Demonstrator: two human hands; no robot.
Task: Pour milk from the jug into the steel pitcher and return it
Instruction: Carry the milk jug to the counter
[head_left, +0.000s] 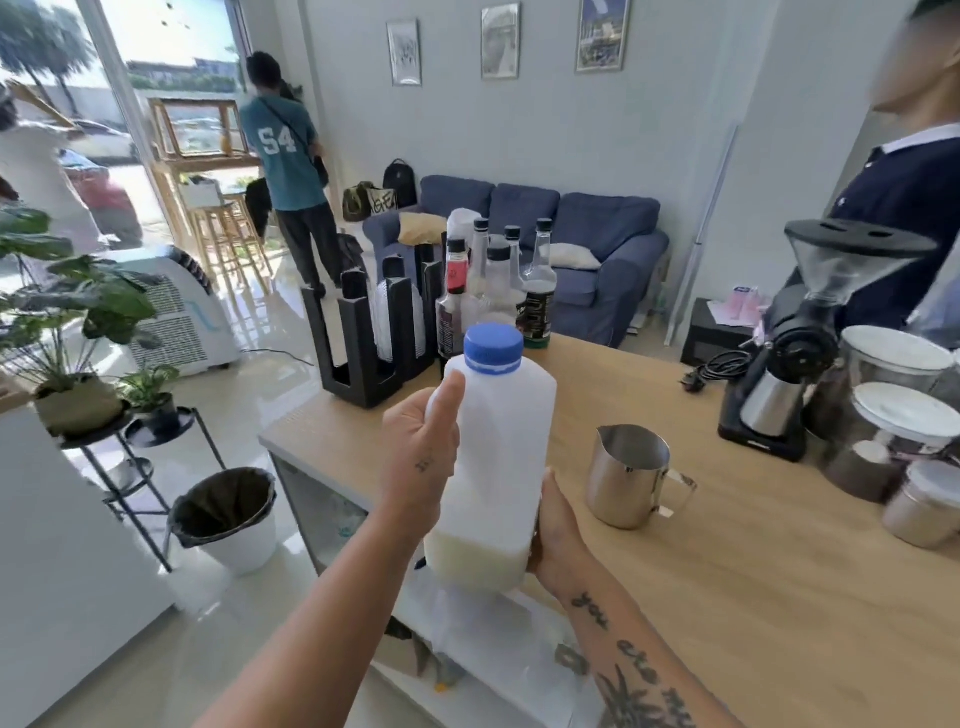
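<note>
Here both forearms reach forward, lifting the jug upright above the counter's near edge. The left hand wraps its side, thumb up; the right hand cups its base. The pitcher stands just right, empty-looking.

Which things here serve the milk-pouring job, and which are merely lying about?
Job: milk jug, blue cap, steel pitcher, left hand, right hand.
Lying about: syrup bottles, grinder, lidded jars, cup holder, bin.
</note>
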